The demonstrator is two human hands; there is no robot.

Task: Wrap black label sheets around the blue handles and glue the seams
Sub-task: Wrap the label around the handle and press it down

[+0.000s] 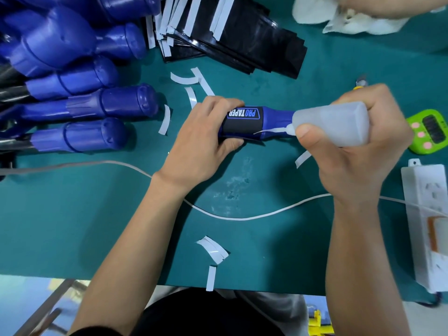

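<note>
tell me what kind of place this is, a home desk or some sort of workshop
Most likely a production workbench in a small factory or workshop: a pile of identical blue handles, a stack of black label sheets waiting, and a green timer beside the right hand holding a glue bottle.

Left hand [206,139] grips a blue handle [271,117] already wrapped in a black label [240,126] reading "PRO TAPER". Right hand [358,151] grips a translucent glue bottle [332,123], nozzle touching the label seam. Green table [97,214]: pile of unwrapped blue handles [80,93] far left, stack of black label sheets [230,37] top centre, white backing strips [213,248] scattered, white cable [242,217] crossing, power strip [424,226] and green timer [429,132] at right.
</note>
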